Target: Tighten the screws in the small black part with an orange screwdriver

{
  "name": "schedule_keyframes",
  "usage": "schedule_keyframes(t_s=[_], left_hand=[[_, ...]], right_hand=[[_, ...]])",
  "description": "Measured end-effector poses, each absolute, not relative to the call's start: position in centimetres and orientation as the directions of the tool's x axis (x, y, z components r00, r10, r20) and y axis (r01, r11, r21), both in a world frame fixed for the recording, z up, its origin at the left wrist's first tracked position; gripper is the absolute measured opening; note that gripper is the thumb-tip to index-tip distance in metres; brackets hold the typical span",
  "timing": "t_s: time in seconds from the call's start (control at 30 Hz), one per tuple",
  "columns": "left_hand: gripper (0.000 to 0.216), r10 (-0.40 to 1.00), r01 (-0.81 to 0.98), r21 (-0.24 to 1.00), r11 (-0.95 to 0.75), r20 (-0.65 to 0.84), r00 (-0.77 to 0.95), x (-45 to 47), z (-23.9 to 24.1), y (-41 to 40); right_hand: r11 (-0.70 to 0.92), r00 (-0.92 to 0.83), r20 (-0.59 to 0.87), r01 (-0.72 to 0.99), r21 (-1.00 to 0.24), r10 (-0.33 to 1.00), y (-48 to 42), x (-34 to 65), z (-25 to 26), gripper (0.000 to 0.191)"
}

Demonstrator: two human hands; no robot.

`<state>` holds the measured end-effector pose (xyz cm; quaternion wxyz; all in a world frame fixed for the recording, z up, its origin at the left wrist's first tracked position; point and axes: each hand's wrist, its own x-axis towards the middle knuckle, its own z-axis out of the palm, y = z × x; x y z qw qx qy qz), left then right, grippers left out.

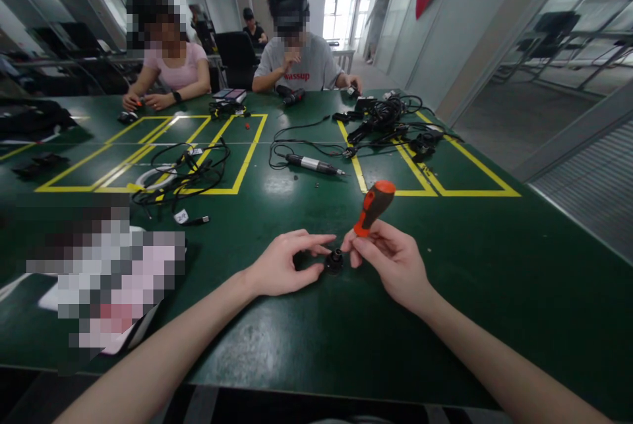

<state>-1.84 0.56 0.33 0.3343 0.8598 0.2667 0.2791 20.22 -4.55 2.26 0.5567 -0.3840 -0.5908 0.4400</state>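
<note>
A small black round part (334, 263) with a raised stub on top sits on the green table. My left hand (287, 262) is beside it on the left, thumb and fingers spread apart at its edge, the index finger reaching past its far side. Whether the fingertips press on the part is hard to tell. My right hand (393, 262) holds a screwdriver (376, 205) with an orange and dark handle, tilted with its butt up and to the right. The fingers hide the screwdriver's shaft and tip.
An electric screwdriver pen (314, 164) with a cord lies ahead. Tangled black cables (182, 170) lie at left, more cables (386, 117) at back right. A blurred stack (119, 292) rests at near left. Two people (171, 71) sit across the table, a power drill (291, 95) between them.
</note>
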Motion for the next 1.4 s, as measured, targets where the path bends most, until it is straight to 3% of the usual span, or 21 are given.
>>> schedule_keyframes(t_s=[0.13, 0.37, 0.57, 0.73, 0.93, 1.13, 1.4], left_hand=[[0.034, 0.695, 0.391, 0.639, -0.663, 0.329, 0.639, -1.8, 0.0, 1.1], [0.034, 0.564, 0.467, 0.363, -0.806, 0.235, 0.792, -1.0, -0.2, 1.1], [0.018, 0.567, 0.479, 0.328, -0.814, 0.274, 0.777, -1.2, -0.4, 1.2], [0.019, 0.532, 0.454, 0.308, -0.836, 0.250, 0.809, -1.6, 0.0, 1.2], [0.013, 0.506, 0.358, 0.471, -0.806, 0.234, 0.830, -1.8, 0.6, 1.0], [0.019, 0.604, 0.289, 0.730, -0.620, 0.208, 0.769, -1.9, 0.7, 0.7], [0.024, 0.674, 0.223, 0.829, -0.512, 0.228, 0.702, -1.3, 0.7, 0.5]], right_hand=[[0.323, -0.098, 0.327, -0.052, -0.945, 0.940, -4.6, 20.2, 2.5, 0.027], [0.313, -0.142, 0.322, -0.088, -0.946, 0.936, -4.7, 20.2, 2.4, 0.029], [0.333, -0.058, 0.344, -0.150, -0.931, 0.937, -4.4, 19.9, 1.9, 0.025], [0.371, -0.056, 0.374, -0.066, -0.926, 0.926, -4.5, 20.2, 2.1, 0.023], [0.403, -0.113, 0.401, -0.002, -0.915, 0.909, -4.6, 20.6, 2.5, 0.030], [0.366, -0.114, 0.382, -0.138, -0.920, 0.917, -4.8, 20.4, 2.3, 0.023], [0.353, -0.100, 0.353, -0.027, -0.935, 0.930, -4.8, 20.3, 2.6, 0.024]])
